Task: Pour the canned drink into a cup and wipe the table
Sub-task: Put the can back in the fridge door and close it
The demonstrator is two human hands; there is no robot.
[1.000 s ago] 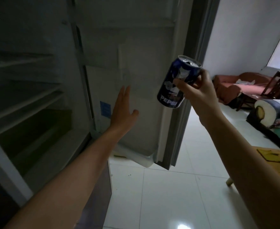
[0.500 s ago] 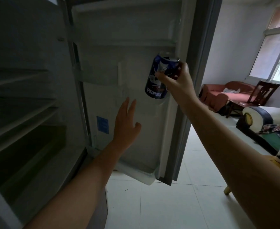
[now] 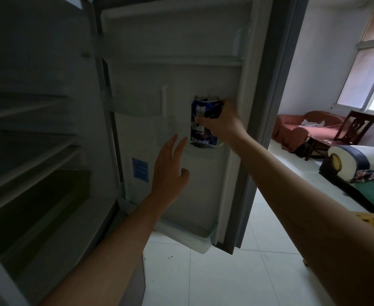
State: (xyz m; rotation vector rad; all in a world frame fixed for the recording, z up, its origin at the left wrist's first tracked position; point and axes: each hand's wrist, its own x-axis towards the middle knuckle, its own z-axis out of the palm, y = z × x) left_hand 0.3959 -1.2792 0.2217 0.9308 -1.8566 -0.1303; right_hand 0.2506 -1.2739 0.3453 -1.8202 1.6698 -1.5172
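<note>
Fridge [image 3: 49, 151] stands open, its door [image 3: 181, 62] swung out. I see the can [image 3: 201, 127] upright at the door's inner shelf, base at or just over the ledge; I cannot tell if it rests there. My right hand [image 3: 222, 127] wraps its upper half, fingers curled round the side. My left hand [image 3: 169, 171] is flat and slack, holding nothing, just below-left of the can. I judge the can thin-walled, possibly slippery if chilled, top looks opened, so it could slop: grip mid-body, keep it level.
</note>
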